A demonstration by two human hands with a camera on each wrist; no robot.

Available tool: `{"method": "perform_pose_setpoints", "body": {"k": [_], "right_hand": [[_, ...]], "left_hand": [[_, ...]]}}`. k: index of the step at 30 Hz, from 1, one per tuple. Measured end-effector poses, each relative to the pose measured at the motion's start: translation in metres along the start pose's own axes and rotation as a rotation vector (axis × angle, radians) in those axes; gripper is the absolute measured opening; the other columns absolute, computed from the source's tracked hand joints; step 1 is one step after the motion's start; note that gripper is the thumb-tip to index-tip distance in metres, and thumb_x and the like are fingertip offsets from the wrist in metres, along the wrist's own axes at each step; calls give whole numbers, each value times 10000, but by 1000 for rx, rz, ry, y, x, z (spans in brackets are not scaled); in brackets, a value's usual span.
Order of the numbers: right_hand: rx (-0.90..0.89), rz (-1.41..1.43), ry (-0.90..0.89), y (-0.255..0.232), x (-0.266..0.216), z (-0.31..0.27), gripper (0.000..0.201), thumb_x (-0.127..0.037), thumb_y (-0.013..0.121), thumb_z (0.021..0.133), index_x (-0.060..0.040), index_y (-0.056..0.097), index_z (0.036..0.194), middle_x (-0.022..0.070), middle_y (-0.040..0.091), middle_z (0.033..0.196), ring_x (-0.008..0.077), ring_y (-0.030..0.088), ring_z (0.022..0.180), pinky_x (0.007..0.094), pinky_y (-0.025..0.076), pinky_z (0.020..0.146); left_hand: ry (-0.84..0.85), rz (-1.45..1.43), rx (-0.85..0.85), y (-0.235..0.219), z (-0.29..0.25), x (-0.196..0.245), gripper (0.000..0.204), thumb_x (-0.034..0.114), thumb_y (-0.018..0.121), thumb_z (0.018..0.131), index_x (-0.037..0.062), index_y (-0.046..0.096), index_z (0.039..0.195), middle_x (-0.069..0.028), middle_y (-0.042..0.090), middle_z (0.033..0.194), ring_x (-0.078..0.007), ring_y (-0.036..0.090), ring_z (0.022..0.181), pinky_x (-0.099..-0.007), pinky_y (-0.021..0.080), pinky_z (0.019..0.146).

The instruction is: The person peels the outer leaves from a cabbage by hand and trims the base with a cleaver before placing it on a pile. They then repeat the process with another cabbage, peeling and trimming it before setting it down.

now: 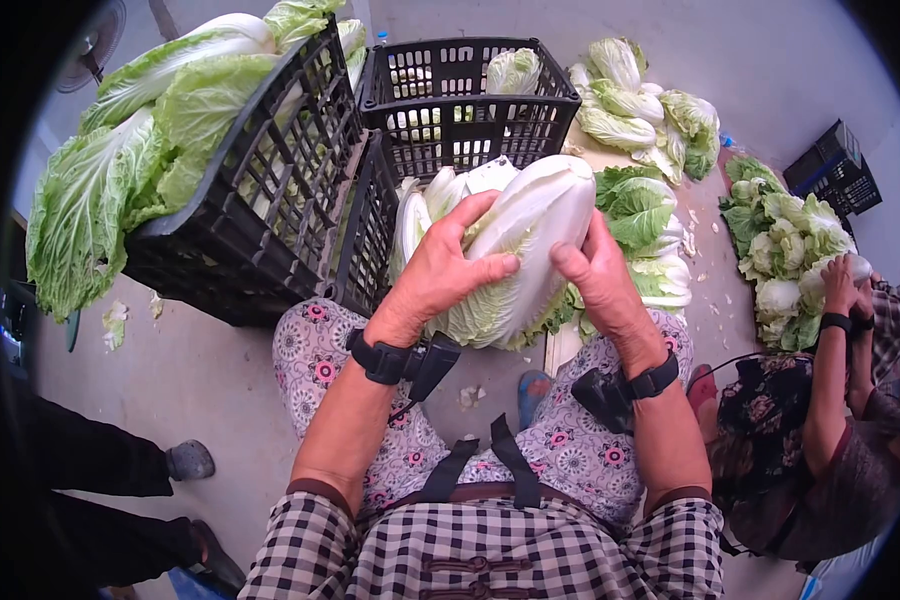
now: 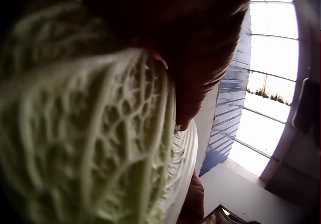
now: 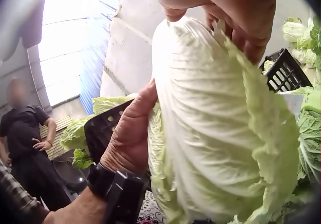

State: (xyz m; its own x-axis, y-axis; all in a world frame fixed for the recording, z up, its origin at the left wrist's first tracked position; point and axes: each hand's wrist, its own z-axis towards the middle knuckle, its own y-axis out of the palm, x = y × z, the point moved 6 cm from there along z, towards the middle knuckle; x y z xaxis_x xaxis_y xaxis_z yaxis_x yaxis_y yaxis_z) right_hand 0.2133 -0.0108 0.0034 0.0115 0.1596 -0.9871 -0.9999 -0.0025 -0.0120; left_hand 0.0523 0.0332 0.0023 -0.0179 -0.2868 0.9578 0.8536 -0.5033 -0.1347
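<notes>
A pale napa cabbage is held up between both hands above the lap, its white stem end pointing up and away. My left hand grips its left side, with the thumb lying across the front leaves. The right hand holds the other side near the stem end, thumb on the white ribs. In the right wrist view a frilly outer leaf stands slightly off the cabbage along the right hand's side. Crinkled leaf fills much of the left wrist view, where the left hand appears dark.
Black crates stand ahead, one tilted crate at the left heaped with leafy cabbages. More cabbages lie ahead right. Another person's hands are at a cabbage pile. Someone in black stands at the left.
</notes>
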Motion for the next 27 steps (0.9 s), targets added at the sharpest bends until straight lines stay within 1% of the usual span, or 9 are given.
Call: {"method": "perform_pose_setpoints", "body": {"k": [1,7,10,14,20,21,24,25,27], "right_hand": [[-11,38,48,1,4,1,945,-479,743,694,8,286,1362,146,453,1276,231,452,1176,349,354,999],[75,257,-43,-4,4,3,803,-293,710,747,-8,279,1362,147,457,1272,228,459,1169,351,365,994],[121,496,-17,-7,0,2,709,-207,651,777,-14,285,1353,151,461,1263,229,475,1146,363,376,991],[86,816,68,-15,6,3,493,-257,478,884,-22,368,1304,128,511,1231,237,510,1121,370,396,981],[190,858,237,-19,28,4,453,-356,381,948,-26,465,1247,146,581,1151,237,595,1007,357,480,896],[167,866,270,-16,28,2,466,-371,376,950,-20,462,1244,148,581,1148,240,597,1000,357,488,882],[163,603,174,-10,7,-8,524,-435,347,956,-18,456,1254,150,572,1165,250,601,992,364,506,857],[201,521,182,-9,0,-10,538,-444,332,959,-21,445,1271,155,556,1196,262,587,1025,380,492,886],[301,757,393,-4,12,-7,544,-442,313,964,-25,426,1294,163,536,1228,279,569,1062,399,472,919]], "left_hand": [[14,-4,-5,1,-1,2,657,231,719,756,-10,429,1293,-127,555,1187,-189,533,1077,-305,414,940],[-80,-246,-96,-1,-2,5,593,364,648,823,-14,493,1252,-122,576,1165,-160,536,1064,-300,432,908],[-206,-355,-204,-4,-6,5,593,440,604,841,3,526,1234,-101,575,1178,-134,546,1039,-273,454,850],[-67,-376,-232,-8,-5,8,701,537,588,816,42,468,1297,-90,553,1214,-173,546,1061,-282,432,878],[-40,-274,-225,31,-4,-11,592,340,565,896,15,357,1346,-95,533,1197,-138,509,1088,-252,408,924],[-242,-355,-263,34,-7,-2,557,280,542,914,25,331,1362,-88,512,1212,-126,508,1079,-253,416,906],[-255,-391,-184,29,-4,-12,570,296,524,921,34,302,1376,-95,511,1220,-128,530,1050,-258,430,893],[-221,-427,-177,28,-1,-12,774,455,621,839,38,273,1390,-183,422,1318,-251,435,1186,-361,375,977],[-26,-308,-153,19,0,6,892,549,648,769,50,262,1399,-180,363,1370,-288,405,1226,-398,352,1001]]}}
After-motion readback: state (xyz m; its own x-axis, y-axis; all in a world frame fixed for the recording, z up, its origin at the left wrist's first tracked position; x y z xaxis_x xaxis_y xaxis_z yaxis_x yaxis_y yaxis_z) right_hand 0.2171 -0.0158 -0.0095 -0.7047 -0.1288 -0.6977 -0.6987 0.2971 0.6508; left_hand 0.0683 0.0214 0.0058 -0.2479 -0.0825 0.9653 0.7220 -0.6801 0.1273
